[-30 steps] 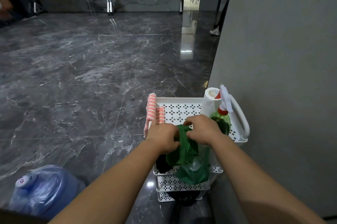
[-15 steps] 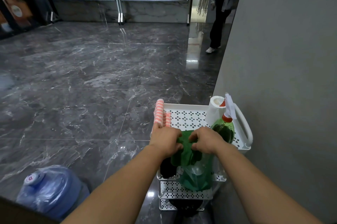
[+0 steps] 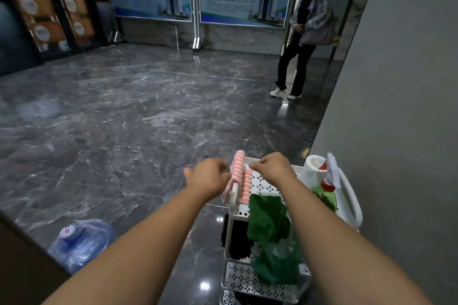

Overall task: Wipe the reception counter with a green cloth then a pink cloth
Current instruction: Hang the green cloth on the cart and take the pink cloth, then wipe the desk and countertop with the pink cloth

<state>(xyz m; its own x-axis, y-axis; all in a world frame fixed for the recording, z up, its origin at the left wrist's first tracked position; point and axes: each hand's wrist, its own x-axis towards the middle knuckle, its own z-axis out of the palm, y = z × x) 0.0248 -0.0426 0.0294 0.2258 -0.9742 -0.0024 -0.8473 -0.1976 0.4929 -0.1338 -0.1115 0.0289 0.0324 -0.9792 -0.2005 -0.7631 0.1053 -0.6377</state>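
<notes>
From the head camera, the pink cloth [image 3: 238, 170], striped pink and white, hangs folded over the left rail of a white perforated cart [image 3: 264, 182]. The green cloth [image 3: 269, 218], dark and crumpled, droops over the cart's near edge. The left hand [image 3: 208, 177] is curled against the pink cloth's left side and the right hand [image 3: 272, 167] is curled just right of its far end; I cannot tell whether either grips it.
</notes>
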